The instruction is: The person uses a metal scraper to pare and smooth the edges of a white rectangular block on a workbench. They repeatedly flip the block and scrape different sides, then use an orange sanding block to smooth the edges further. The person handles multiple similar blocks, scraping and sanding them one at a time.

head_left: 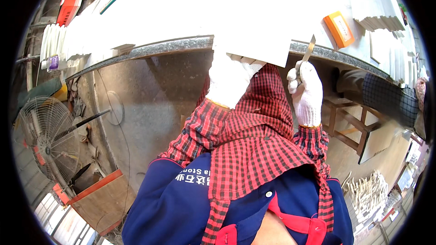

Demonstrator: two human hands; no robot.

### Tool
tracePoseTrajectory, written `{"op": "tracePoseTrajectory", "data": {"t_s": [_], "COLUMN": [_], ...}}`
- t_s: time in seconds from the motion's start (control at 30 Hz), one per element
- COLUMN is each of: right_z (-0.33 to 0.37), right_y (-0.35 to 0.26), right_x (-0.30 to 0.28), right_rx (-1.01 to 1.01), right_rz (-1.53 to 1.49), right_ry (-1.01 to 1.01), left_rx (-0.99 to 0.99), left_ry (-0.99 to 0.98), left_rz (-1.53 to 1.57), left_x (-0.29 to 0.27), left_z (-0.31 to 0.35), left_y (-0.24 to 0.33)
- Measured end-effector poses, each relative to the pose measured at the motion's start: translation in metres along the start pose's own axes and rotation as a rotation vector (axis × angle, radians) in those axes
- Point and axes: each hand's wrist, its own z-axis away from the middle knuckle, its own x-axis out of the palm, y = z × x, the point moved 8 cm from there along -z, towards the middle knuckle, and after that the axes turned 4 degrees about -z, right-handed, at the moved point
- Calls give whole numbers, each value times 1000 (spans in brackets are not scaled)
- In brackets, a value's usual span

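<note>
A flat white tile-like slab (268, 41) lies on the bright table and juts out past its near edge. My left hand (230, 75), in a white knitted glove, grips the slab's near edge, its fingers partly hidden beneath it. To the right, just off the table edge, my right hand (306, 90) wears a similar glove. Its fingers are closed around a narrow metal blade (310, 47) that points up and away from me. The blade's lower end is hidden in the glove, and it stands apart from the slab.
An orange box (339, 29) lies on the table at right, near stacked white slabs (379, 7). More thin white pieces (53, 43) stand at left by a green cutter-like tool (111, 2). A large fan (47, 138) is at lower left; a wooden stool (352, 120) stands at right beside another person's leg (393, 97).
</note>
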Motion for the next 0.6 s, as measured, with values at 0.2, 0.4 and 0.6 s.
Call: {"op": "tracePoseTrajectory", "data": {"t_s": [0.2, 0.4, 0.6], "right_z": [1, -5, -7], "right_y": [-4, 0, -4], "right_x": [2, -1, 6], "right_rx": [28, 43, 30], "right_rz": [32, 46, 8], "right_ry": [-9, -18, 37], "left_rx": [-22, 37, 46], "left_ry": [19, 54, 29], "left_rz": [93, 158, 138], "left_x": [-3, 5, 6], "left_z": [0, -1, 3], "left_y": [1, 5, 6]}}
